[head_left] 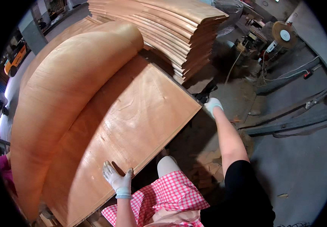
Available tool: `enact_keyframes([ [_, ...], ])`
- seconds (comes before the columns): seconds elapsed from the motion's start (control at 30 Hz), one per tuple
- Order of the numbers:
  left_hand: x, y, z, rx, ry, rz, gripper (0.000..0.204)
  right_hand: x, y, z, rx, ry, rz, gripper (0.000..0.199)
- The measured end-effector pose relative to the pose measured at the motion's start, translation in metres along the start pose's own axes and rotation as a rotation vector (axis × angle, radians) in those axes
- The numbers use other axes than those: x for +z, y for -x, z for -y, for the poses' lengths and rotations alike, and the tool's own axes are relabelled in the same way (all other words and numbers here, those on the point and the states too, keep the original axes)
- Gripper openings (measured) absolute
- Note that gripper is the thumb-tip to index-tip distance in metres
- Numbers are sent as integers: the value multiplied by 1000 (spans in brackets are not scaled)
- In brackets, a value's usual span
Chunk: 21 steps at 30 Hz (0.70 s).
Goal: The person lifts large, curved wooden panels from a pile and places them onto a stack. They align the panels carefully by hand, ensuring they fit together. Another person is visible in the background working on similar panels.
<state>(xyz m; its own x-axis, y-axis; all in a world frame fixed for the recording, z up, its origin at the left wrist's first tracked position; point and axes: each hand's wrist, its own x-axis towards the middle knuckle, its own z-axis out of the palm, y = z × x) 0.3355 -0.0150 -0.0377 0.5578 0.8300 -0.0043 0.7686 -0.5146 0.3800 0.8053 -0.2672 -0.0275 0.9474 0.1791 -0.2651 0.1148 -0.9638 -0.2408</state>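
Note:
My left hand, in a white glove, lies flat with its fingers apart on a reddish-brown wood veneer sheet, close to the sheet's near edge. A large part of the veneer is curled up and over in a big roll along the left side. My right hand, also gloved in white, is stretched out at the sheet's right corner. It looks closed, but its fingers are mostly hidden. A black object lies just beyond it; I cannot tell what it is or whether the hand grips it.
A tall stack of wavy veneer sheets stands behind. At the right are a machine with a large round reel and a metal beam near the floor. Another person's magenta sleeve shows at far left; an orange vehicle stands beyond.

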Motion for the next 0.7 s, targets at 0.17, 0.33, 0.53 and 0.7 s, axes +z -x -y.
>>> enact_keyframes([
  [0.17, 8, 10, 8, 85, -4, -260, 82, 16, 79, 30, -283, -537, -243, 29],
  [0.33, -48, 48, -51, 421, 540, -115, 37, 54, 262, 111, -631, -812, 319, 20],
  [0.53, -80, 94, -19, 229, 1069, -131, 17, 40, 406, 173, -749, -1061, 788, 17],
  [0.7, -100, 116, 59, -155, 1334, -279, 5, 48, 433, 208, -780, -773, 818, 38],
])
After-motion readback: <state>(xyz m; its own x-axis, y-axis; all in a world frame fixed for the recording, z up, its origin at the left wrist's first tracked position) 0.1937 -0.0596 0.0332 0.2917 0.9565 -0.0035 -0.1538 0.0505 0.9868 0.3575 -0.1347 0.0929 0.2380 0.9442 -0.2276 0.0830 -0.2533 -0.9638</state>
